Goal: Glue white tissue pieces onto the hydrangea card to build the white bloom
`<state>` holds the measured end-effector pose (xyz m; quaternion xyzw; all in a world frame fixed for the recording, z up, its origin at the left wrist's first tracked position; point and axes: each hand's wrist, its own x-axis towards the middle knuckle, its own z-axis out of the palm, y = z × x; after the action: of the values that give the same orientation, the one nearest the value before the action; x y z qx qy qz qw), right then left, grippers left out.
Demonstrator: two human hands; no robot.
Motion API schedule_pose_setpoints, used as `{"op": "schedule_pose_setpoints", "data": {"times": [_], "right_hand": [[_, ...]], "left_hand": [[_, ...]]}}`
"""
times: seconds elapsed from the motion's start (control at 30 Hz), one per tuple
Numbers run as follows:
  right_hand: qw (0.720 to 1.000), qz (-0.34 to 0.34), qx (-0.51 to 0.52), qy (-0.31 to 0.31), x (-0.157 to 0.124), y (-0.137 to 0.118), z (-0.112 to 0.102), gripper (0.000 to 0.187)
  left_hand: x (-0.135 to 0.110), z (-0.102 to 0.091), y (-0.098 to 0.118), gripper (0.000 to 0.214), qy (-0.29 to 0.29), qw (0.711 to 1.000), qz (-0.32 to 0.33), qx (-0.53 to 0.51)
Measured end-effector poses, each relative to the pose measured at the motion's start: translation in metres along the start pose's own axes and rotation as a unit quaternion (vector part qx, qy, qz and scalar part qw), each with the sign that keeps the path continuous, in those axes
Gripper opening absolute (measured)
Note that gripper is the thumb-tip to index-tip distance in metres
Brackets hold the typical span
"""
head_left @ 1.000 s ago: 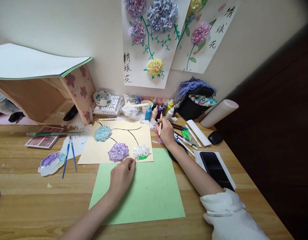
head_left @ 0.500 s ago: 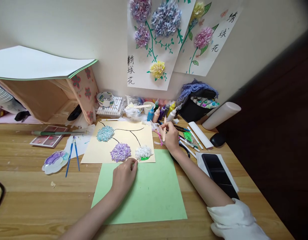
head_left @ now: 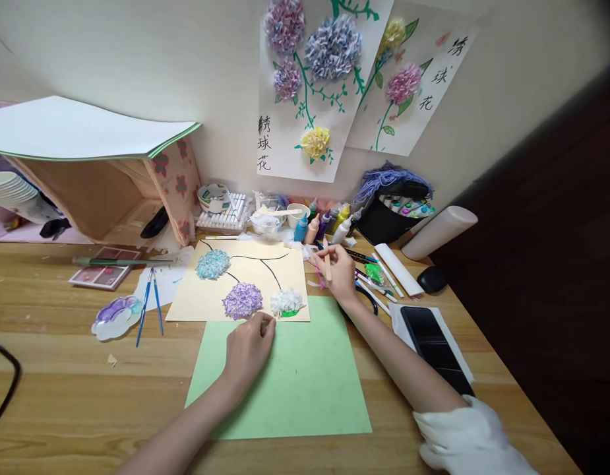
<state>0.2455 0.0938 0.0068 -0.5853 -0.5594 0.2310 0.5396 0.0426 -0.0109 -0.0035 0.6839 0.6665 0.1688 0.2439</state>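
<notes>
**Left hand (head_left: 250, 343) at lower edge of rectangular cream paper (head_left: 193, 307); flat, pale wooden stick (head_left: 328, 265) in right hand (head_left: 341, 272)**

At far left, a peach-coloured, open-fronted box with a red flower print (head_left: 180, 185), topped by a curved stack of white sheets (head_left: 87, 135). In front of it, on the wood-grain surface (head_left: 62, 376), a white scalloped palette smeared with purple and light blue (head_left: 115, 318); just beside it, two slim blue brushes (head_left: 144, 308), tips on a paint-marked white sheet (head_left: 172, 285).

Towards the middle, the cream paper, lying flat and overlapping the top of a large light green sheet (head_left: 305, 396). On it, left to right, below and around thin black branch lines: a fluffy light blue flower head (head_left: 213, 264), a fluffy purple flower head (head_left: 242, 301) and a fluffy white flower head with a green patch below (head_left: 287, 301).

Left fingers bent, thumb and forefinger drawn together at the paper's lower edge, between purple and white heads; cannot tell whether gripping the edge or only resting on it.

Behind, along the wall, a row of small nozzle-tipped paint bottles in several colours (head_left: 312, 229). Right of the cream paper, right fingers closed around the stick, roughly upright and clear of the flower heads. Further right, a small clear packet with bright green contents (head_left: 373, 272), a black pouch full of markers (head_left: 378, 221) and a thick white cylinder (head_left: 438, 232).
</notes>
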Motion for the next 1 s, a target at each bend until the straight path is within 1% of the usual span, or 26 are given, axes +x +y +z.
{"op": "schedule_pose_setpoints", "data": {"times": [0.03, 0.1, 0.17, 0.23, 0.3, 0.37, 0.4, 0.5, 0.63, 0.67, 0.73, 0.8, 0.87, 1.0], "right_hand": [[0.999, 0.012, 0.029, -0.024, -0.010, -0.007, -0.008, 0.023], [0.990, 0.041, 0.080, -0.107, -0.031, -0.017, -0.021, 0.026], [0.964, 0.073, 0.137, -0.214, -0.053, -0.023, -0.029, 0.029], [0.934, 0.097, 0.168, -0.301, -0.071, -0.022, -0.031, 0.029], [0.920, 0.096, 0.165, -0.343, -0.083, -0.019, -0.028, 0.025], [0.924, 0.071, 0.145, -0.345, -0.089, -0.015, -0.024, 0.020], [0.929, 0.056, 0.132, -0.341, -0.090, -0.014, -0.021, 0.018], [0.943, 0.004, 0.094, -0.321, -0.091, -0.013, -0.016, 0.012], [0.961, -0.076, 0.048, -0.263, -0.096, -0.011, -0.016, 0.010], [0.962, -0.099, 0.041, -0.251, -0.098, -0.010, -0.017, 0.013], [0.958, -0.153, 0.042, -0.238, -0.102, -0.007, -0.019, 0.027], [0.948, -0.201, 0.050, -0.242, -0.104, -0.004, -0.020, 0.036], [0.937, -0.231, 0.045, -0.257, -0.104, -0.002, -0.019, 0.037], [0.926, -0.255, 0.021, -0.279, -0.103, -0.003, -0.016, 0.034]], "left_hand": [[-0.001, 0.000, 0.000, 0.022, 0.010, 1.000, 0.004, -0.012], [-0.005, 0.000, 0.001, 0.026, 0.027, 0.998, 0.014, -0.053], [-0.008, -0.001, 0.003, 0.033, 0.022, 0.993, 0.022, -0.116], [-0.011, -0.002, 0.007, 0.038, -0.011, 0.983, 0.027, -0.180], [-0.013, -0.001, 0.010, 0.038, -0.053, 0.973, 0.032, -0.221], [-0.014, 0.001, 0.011, 0.036, -0.073, 0.969, 0.034, -0.235], [-0.014, 0.002, 0.011, 0.034, -0.070, 0.969, 0.033, -0.234], [-0.011, 0.007, 0.009, 0.031, -0.038, 0.976, 0.024, -0.211], [-0.005, 0.011, 0.007, 0.027, 0.003, 0.988, 0.010, -0.153], [-0.003, 0.011, 0.007, 0.027, 0.013, 0.990, 0.008, -0.141], [-0.001, 0.011, 0.008, 0.026, 0.026, 0.992, 0.007, -0.124], [0.001, 0.012, 0.009, 0.026, 0.032, 0.993, 0.005, -0.114], [0.003, 0.012, 0.009, 0.025, 0.034, 0.994, 0.003, -0.107], [0.005, 0.012, 0.009, 0.024, 0.038, 0.995, 0.002, -0.097]]}}
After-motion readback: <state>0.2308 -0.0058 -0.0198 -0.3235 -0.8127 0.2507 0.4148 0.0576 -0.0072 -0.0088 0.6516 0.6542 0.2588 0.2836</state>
